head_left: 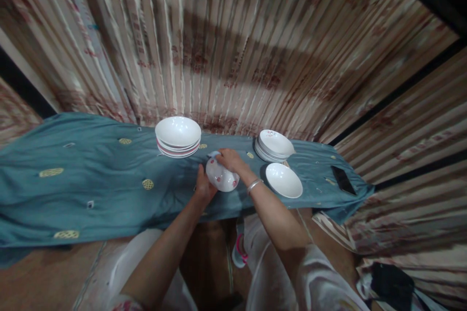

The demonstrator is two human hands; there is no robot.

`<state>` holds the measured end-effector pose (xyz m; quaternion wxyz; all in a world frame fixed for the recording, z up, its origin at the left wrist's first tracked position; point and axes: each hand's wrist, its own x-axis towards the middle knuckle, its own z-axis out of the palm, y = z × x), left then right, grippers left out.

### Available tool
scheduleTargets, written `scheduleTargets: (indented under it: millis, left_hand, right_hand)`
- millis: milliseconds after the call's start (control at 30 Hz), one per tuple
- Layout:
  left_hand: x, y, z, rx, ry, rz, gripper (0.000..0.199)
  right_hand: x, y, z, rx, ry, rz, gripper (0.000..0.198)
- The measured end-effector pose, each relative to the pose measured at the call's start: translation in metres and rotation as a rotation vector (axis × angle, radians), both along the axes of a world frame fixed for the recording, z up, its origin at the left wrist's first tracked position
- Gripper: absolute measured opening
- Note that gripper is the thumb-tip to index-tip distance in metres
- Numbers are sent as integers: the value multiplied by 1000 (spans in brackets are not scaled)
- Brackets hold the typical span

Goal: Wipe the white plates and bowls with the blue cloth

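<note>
Frame centre: left hand (pixel 206 186) clasps side of glossy white red-flowered round bowl (pixel 220 178); right hand (pixel 229 159) clamps upper edge. Slip possible if smooth surface defeats grip.

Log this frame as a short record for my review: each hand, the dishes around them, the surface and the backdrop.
Left hand: holds the near-left side of a red-marked bowl
Left hand point: left hand, red-marked bowl
Right hand: right hand against the bowl's upper side, a pale-blue item beside it, too small to identify
Left of hands: left bowl stack
Right of hands: right bowl stack, with a single white bowl nearer the person
Far right: dark flat object
Surface: teal patterned cloth
Backdrop: patterned curtain
</note>
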<state>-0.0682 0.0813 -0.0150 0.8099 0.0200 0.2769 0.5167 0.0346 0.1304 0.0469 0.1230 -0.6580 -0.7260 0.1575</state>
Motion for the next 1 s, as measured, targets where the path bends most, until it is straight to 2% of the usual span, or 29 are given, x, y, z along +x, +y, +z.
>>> scheduleTargets:
  millis: [233, 500, 667, 833, 1000]
  left_hand:
    - [1, 4, -4, -22, 11, 14, 62]
    - [5, 7, -12, -94, 78, 71, 52]
    - [4, 7, -9, -102, 91, 90, 50]
    - [5, 6, -6, -109, 97, 102, 50]
    - [6, 5, -5, -106, 90, 117, 50]
  right_hand:
    - [35, 7, -32, 1, 242, -186, 29]
    - [58, -12, -75, 98, 523, -373, 37]
    - [53, -37, -93, 213, 615, -447, 39]
    - [36, -65, -105, 340, 621, -548, 49]
    - [19, -93, -116, 434, 539, -494, 61]
